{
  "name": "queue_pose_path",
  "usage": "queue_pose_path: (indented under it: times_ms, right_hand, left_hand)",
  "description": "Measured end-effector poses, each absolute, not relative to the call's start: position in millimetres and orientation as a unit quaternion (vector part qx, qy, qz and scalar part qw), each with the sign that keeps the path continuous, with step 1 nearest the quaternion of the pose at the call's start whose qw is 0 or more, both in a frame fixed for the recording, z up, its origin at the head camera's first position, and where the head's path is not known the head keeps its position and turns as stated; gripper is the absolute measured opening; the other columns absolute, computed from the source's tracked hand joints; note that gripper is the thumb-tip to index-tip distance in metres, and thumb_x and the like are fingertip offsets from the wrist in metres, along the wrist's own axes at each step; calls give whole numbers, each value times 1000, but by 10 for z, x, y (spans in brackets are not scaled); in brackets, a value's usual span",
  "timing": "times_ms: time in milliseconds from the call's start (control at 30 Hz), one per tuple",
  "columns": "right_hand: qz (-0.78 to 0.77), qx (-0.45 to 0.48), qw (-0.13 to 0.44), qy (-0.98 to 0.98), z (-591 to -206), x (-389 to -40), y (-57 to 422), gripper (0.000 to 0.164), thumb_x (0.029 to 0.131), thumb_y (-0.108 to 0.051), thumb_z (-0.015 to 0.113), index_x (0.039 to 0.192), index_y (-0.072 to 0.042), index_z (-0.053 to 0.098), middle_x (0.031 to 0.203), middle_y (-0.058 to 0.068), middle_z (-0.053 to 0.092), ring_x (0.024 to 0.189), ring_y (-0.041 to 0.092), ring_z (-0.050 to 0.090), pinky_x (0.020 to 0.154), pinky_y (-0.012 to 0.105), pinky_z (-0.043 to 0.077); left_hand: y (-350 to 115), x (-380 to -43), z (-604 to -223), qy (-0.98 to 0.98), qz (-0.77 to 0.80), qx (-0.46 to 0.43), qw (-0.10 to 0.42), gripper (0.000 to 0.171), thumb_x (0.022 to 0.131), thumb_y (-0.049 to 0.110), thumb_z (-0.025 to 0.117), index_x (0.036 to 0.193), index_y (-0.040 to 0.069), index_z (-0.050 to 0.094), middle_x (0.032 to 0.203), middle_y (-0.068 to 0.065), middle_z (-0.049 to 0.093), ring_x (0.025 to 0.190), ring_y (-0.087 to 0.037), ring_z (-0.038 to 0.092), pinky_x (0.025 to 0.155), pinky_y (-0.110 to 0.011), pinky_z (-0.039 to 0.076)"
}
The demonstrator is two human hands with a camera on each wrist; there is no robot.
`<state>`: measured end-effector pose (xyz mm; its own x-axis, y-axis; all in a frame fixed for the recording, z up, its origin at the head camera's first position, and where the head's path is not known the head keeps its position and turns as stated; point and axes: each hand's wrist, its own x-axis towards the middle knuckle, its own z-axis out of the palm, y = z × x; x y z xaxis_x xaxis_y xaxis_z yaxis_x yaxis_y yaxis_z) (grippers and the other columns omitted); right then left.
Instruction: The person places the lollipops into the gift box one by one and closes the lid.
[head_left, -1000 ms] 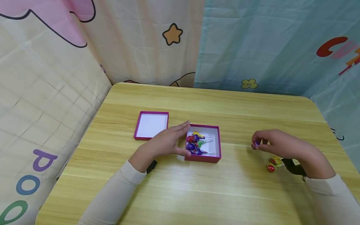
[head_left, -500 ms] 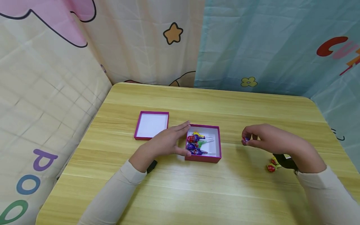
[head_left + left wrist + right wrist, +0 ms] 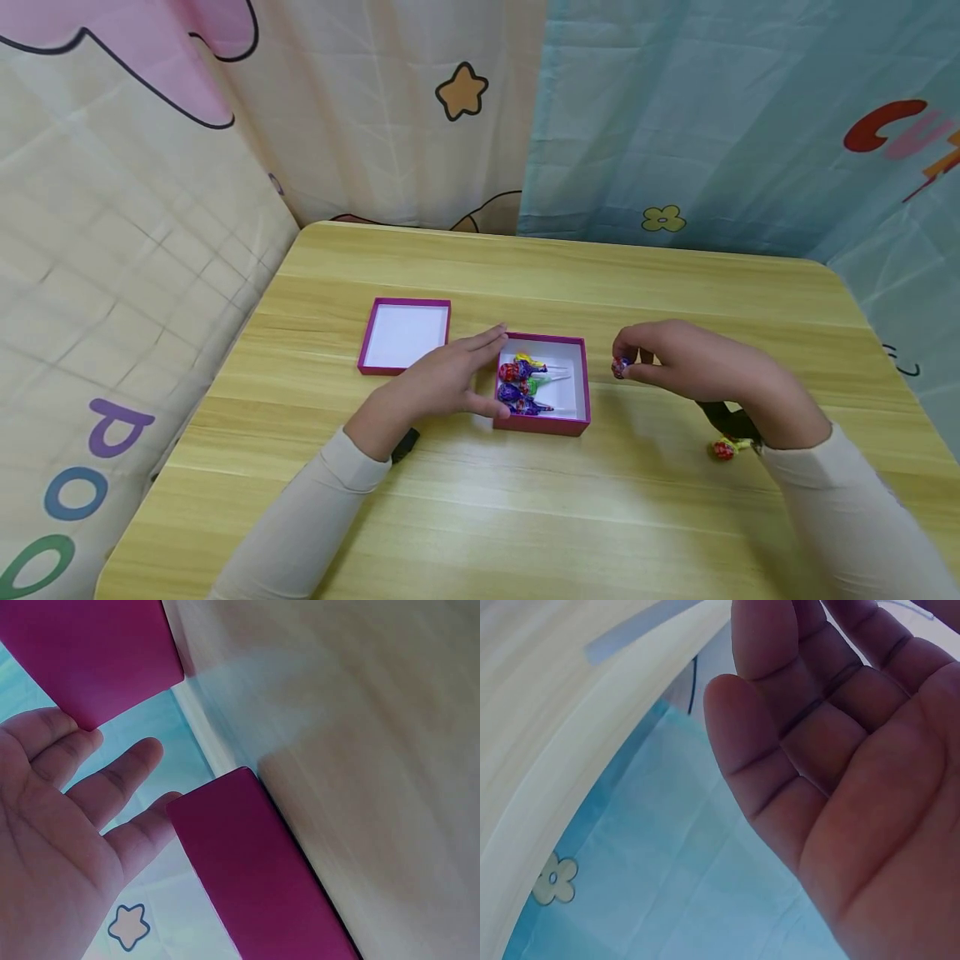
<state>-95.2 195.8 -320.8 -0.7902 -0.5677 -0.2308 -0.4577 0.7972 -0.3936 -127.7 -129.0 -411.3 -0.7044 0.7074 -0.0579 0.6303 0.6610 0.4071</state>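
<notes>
An open magenta box point(image 3: 542, 426) with a white inside holds several wrapped lollipops point(image 3: 517, 372), their heads toward its left wall. My left hand point(image 3: 444, 377) rests against that side, thumb near the front corner and fingertips at the back corner. In the left wrist view its fingers point(image 3: 112, 780) look fairly straight, touching the box's edge. Between thumb and fingers, my right hand point(image 3: 697, 364) pinches a purple-and-red wrapped lollipop point(image 3: 619, 367) above the table, right of the box. A pale stick point(image 3: 641, 631) shows in the right wrist view; the lollipop's head is hidden there.
The box's lid point(image 3: 409, 335) lies inside up, left of the box and partly behind the left hand. A red-and-yellow lollipop point(image 3: 724, 450) lies on the wooden table point(image 3: 480, 533) below the right wrist. Printed curtains point(image 3: 637, 125) hang behind the table.
My right hand has moved left toward the box, carrying the pinched lollipop. Its wrist now covers more of the lollipops lying on the right. The left hand and box have stayed put.
</notes>
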Motion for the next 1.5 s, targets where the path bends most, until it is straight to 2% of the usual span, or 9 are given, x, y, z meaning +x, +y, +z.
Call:
queue_pose_path:
  times_ms: [367, 833, 1100, 1233, 1500]
  right_hand:
    - [-170, -315, 156, 921, -3146, -1022, 1639, 7, 97, -18, 67, 104, -17, 66, 93, -9, 62, 80, 12, 56, 71, 32, 52]
    - [-177, -339, 161, 910, -3227, -1119, 1328, 7, 96, -18, 67, 103, -16, 66, 90, -9, 61, 80, 11, 56, 74, 32, 51]
    - [-173, -359, 168, 902, -3273, -1149, 1203, 10, 97, -18, 67, 105, -14, 67, 93, -9, 63, 80, 11, 57, 75, 29, 52]
    - [-174, -372, 166, 897, -3354, -1168, 1146, 8, 97, -19, 66, 102, -13, 67, 89, -9, 62, 77, 10, 55, 71, 29, 51]
    - [-170, -380, 162, 895, -3452, -1181, 1048, 6, 96, -18, 67, 94, -17, 62, 80, -8, 57, 70, 10, 52, 64, 29, 48]
  left_hand:
    - [-1293, -1265, -4083, 905, 186, 369, 105, 108, 75, 74, 64, 158, 16, 26, 165, 5, 16, 148, -21, 25, 115, -37, 30]
    - [-1291, -1256, -4058, 901, 197, 372, 107, 108, 75, 74, 64, 158, 14, 27, 165, 1, 18, 147, -22, 27, 115, -38, 30]
    - [-1297, -1264, -4068, 901, 196, 372, 104, 108, 76, 74, 64, 157, 14, 27, 165, 4, 16, 147, -20, 26, 115, -36, 30]
    - [-1301, -1267, -4072, 900, 198, 375, 103, 107, 77, 72, 65, 157, 13, 27, 165, 2, 17, 147, -21, 27, 115, -37, 31]
    - [-1306, -1274, -4080, 898, 195, 382, 98, 107, 78, 72, 66, 157, 12, 27, 165, 1, 17, 146, -21, 29, 115, -37, 32]
